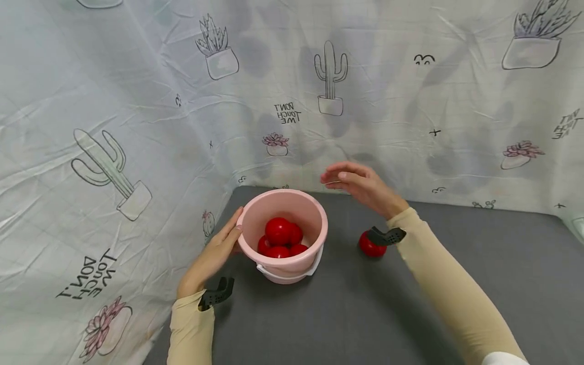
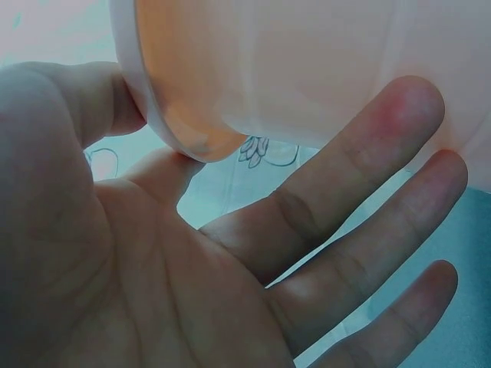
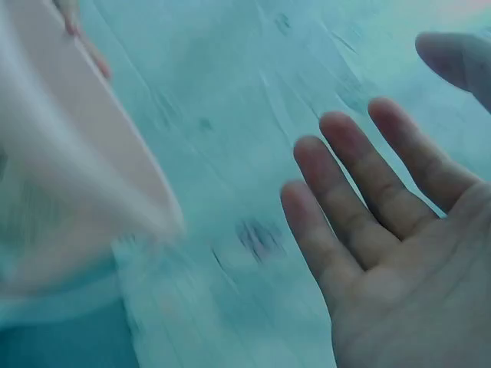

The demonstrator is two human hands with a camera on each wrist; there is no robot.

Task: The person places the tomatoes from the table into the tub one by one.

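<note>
A pink bucket (image 1: pixel 284 268) with a white handle (image 1: pixel 292 276) stands on the grey table. Inside it lie several glossy, round red objects (image 1: pixel 278 231), their exact kind unclear. My left hand (image 1: pixel 219 253) supports the bucket's left side. In the left wrist view, its fingers (image 2: pixel 360 172) are spread and fairly straight against the wall, with the thumb at the rim. Beyond the bucket's right rim, my right hand (image 1: pixel 353 182) is raised in the air, its fingers loosely extended and holding nothing. Another round red object (image 1: pixel 371 246) sits on the table below my right wrist, partly covered by the wrist strap.
A pale cloth (image 1: pixel 388 101) printed with potted cacti and lettering hangs behind and to the left. The grey tabletop (image 1: pixel 524 274) stretches off to the right. Black mounts (image 1: pixel 387 236) are strapped at both wrists.
</note>
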